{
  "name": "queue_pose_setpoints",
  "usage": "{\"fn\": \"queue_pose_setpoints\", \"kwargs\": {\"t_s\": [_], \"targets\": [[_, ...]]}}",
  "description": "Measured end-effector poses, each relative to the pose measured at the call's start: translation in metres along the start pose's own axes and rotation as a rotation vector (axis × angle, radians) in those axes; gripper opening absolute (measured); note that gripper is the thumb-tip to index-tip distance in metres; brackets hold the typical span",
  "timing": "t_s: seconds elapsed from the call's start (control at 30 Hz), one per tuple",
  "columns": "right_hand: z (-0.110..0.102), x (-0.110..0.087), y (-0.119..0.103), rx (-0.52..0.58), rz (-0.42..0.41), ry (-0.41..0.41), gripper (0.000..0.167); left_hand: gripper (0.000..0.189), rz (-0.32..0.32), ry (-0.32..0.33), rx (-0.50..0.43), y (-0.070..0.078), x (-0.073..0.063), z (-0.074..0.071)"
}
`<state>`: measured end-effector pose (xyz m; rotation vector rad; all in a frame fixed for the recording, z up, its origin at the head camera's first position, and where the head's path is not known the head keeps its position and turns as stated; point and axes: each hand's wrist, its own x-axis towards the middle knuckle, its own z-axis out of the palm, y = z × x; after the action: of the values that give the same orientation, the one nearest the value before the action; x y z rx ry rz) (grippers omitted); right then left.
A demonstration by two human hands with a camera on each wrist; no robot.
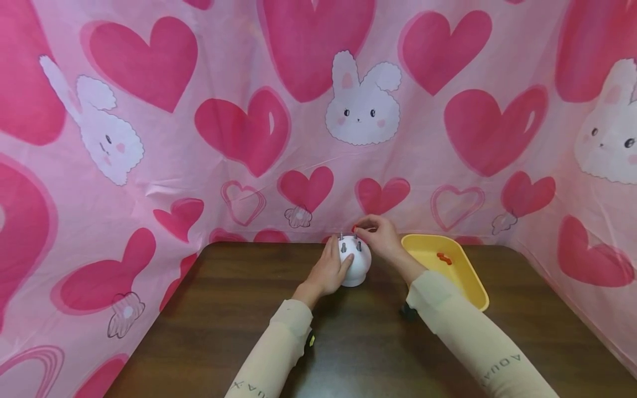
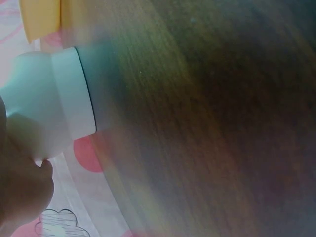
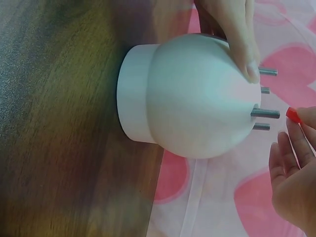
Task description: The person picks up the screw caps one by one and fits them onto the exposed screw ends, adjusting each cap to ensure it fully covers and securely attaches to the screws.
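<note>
pink cloth (image 1: 308, 149), printed with hearts and white rabbit faces, hung behind the dark wooden desk (image 1: 224, 309) and along both of its sides. near the middle of the desk's far edge stood a white ball (image 1: 358, 268), upright on its short round base (image 3: 136, 94), with four metal studs (image 3: 266, 113) projecting from its top. the left hand (image 1: 325, 271) gripped the ball from its left side, fingers along the far-left surface and thumb across the near face. the right hand (image 1: 380, 235) was raised above the ball, its thumb and index finger pinching a red piece (image 3: 293, 115); in the right wrist view this piece lay just beyond the tip of one stud, not touching it, with the other fingers loosely bent below. right of the ball, between it and the desk's far right corner, sat a yellow tray (image 1: 465, 287), its far side near the far edge; small red pieces (image 1: 444, 258) lay together on its floor. light sleeves (image 1: 271, 354) covered both forearms, reaching in from the near edge.
</note>
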<state>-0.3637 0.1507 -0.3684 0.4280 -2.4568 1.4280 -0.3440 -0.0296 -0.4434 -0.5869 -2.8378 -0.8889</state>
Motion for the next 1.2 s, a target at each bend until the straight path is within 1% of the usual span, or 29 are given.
{"fn": "queue_pose_setpoints", "kwargs": {"t_s": [0.13,0.37,0.5,0.67,0.8,1.0,1.2], "targets": [[0.002,0.001,0.001,-0.009,-0.003,-0.003,0.02,0.081,-0.002,-0.003,0.003,0.0,0.0,0.0],[0.007,0.004,-0.001,-0.027,0.003,-0.007,0.021,0.08,0.0,-0.01,0.009,0.003,-0.001,-0.004],[0.01,0.005,-0.002,-0.018,0.003,-0.016,0.02,0.08,-0.002,-0.015,0.014,0.003,-0.001,-0.005],[0.013,0.006,-0.001,-0.01,0.013,-0.026,0.022,0.081,-0.011,-0.027,0.016,0.002,0.0,-0.003],[0.016,0.007,-0.001,-0.006,0.022,-0.032,0.021,0.082,-0.026,-0.035,0.022,-0.001,0.003,0.001],[0.02,0.009,0.0,-0.003,-0.003,-0.03,0.017,0.082,-0.01,-0.024,0.018,-0.002,0.002,0.002],[0.023,0.01,-0.001,0.011,0.01,-0.036,0.016,0.081,0.007,-0.015,0.021,-0.003,0.002,0.003]]}}
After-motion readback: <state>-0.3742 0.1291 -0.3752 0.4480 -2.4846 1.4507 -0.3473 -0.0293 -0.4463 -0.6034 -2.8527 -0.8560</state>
